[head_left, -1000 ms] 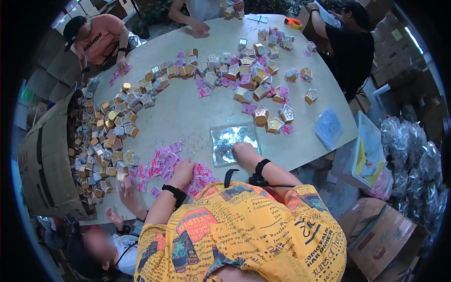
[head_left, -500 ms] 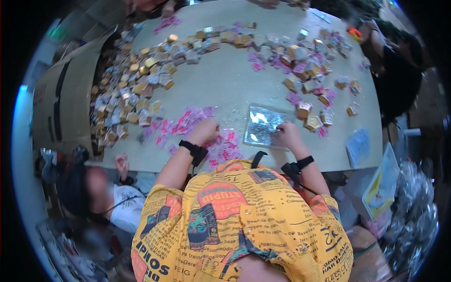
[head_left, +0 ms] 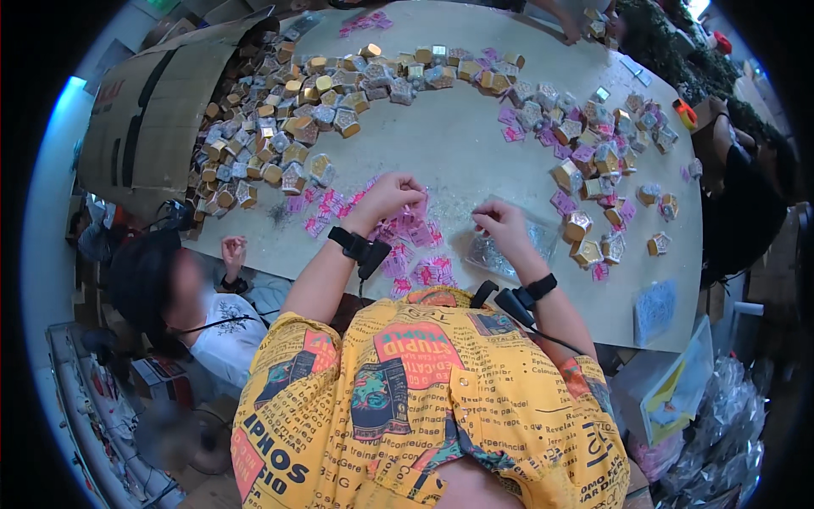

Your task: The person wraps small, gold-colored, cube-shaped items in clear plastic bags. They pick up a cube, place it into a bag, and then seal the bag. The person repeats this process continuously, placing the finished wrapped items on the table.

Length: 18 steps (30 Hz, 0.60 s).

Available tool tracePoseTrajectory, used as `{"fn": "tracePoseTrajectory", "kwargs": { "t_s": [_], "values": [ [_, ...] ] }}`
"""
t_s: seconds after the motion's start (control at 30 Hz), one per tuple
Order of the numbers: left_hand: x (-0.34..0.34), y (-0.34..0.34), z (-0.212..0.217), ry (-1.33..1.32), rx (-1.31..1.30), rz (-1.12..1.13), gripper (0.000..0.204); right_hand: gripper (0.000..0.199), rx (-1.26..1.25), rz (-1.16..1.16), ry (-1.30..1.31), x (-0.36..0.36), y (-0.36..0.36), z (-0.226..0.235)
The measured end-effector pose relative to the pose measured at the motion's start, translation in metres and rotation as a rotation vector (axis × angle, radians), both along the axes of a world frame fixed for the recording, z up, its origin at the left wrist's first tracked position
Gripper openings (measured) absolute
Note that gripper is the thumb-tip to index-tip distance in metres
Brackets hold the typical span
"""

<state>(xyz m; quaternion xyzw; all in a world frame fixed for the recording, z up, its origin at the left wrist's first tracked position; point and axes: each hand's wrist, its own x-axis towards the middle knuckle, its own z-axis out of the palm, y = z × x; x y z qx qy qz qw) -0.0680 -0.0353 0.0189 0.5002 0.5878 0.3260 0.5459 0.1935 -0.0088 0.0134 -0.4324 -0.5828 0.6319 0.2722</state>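
Note:
My left hand [head_left: 392, 202] is closed in a pinch over a loose pile of small pink printed cards [head_left: 434, 271], with a pink card [head_left: 417, 227] at its fingertips. To its right, my right hand [head_left: 505, 227] hovers above a clear flat plastic tray [head_left: 549, 242]. Its thumb and fingers are pinched together; what they hold, if anything, is too small to make out. Glittery little bits show in the tray, partly hidden by this hand. Both wrists wear black straps with small devices.
Many gold and silver faceted ornaments [head_left: 292, 127] spill from a cardboard box [head_left: 157, 119] at left. More ornaments [head_left: 606, 161] lie at right among pink cards. A bluish clear packet [head_left: 655, 311] rests near the right front edge. A person [head_left: 225, 327] sits at left; others work at the far side.
My right hand has moved from the tray's right part leftward over its upper left. My left hand stays by the pink cards, slightly raised. The whole view has shifted.

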Motion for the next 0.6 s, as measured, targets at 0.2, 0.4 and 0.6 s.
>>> {"fn": "tracePoseTrajectory", "kwargs": {
  "t_s": [0.2,0.4,0.6],
  "values": [
    [0.011,-0.002,0.017,-0.248,-0.079,0.119,0.013,0.013,-0.174,-0.134,0.233,-0.042,0.001,0.012],
    [0.034,-0.006,0.035,-0.367,-0.072,0.094,0.015,0.012,-0.404,-0.233,0.472,-0.060,-0.005,0.014],
    [0.046,-0.007,0.046,-0.170,0.056,0.050,0.020,0.014,-0.581,-0.258,0.739,-0.055,-0.004,0.010]
  ]
}}
